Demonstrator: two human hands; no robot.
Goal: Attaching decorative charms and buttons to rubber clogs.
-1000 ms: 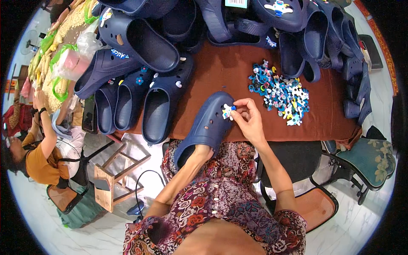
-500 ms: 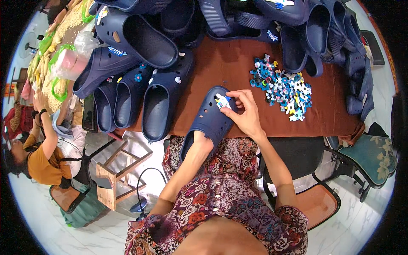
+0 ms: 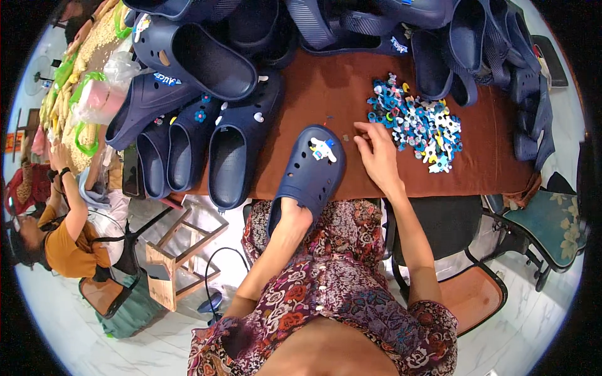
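Note:
A navy clog (image 3: 295, 182) with round holes lies toe-forward at the table's near edge. My left hand (image 3: 296, 213) is pushed into its opening and holds it from inside, fingers hidden by the upper. A white charm (image 3: 323, 150) with a blue top sits on the clog's toe. Right of the clog, apart from it, my right hand (image 3: 379, 156) is open over the cloth with slightly bent fingers and nothing visible in it. Just beyond that hand spreads a pile of small blue, white and yellow charms (image 3: 433, 128).
Several navy clogs (image 3: 229, 166) stand at the left, some decorated, with more heaped along the back and right (image 3: 433, 69). Brown cloth (image 3: 313, 88) covers the table. At far left, a co-worker in a mustard top (image 3: 72, 244) sits near a wooden stool (image 3: 163, 282). Chairs (image 3: 549, 232) stand right.
My right hand has let go of the charm on the clog's toe and moved right, toward the pile. My left hand stays inside the clog.

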